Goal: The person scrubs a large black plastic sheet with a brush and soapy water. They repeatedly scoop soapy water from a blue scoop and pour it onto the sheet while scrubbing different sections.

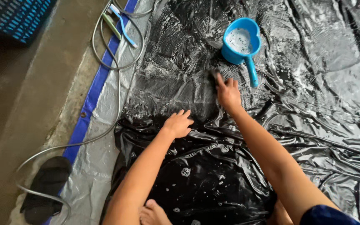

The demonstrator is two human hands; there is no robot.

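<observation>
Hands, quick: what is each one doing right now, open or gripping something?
Left hand: open, pressed flat on the wet black sheet.
Right hand: on the soapy sheet, seemingly gripping something dark; cannot tell what.

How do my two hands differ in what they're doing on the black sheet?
The left hand lies flat, palm down, on the wet black sheet, near its folded edge; the right hand reaches farther out, close to the blue scoop. The left hand holds nothing; the right hand's fingers curl over something dark, too blurred to name. Both press on soapy sheet.
</observation>
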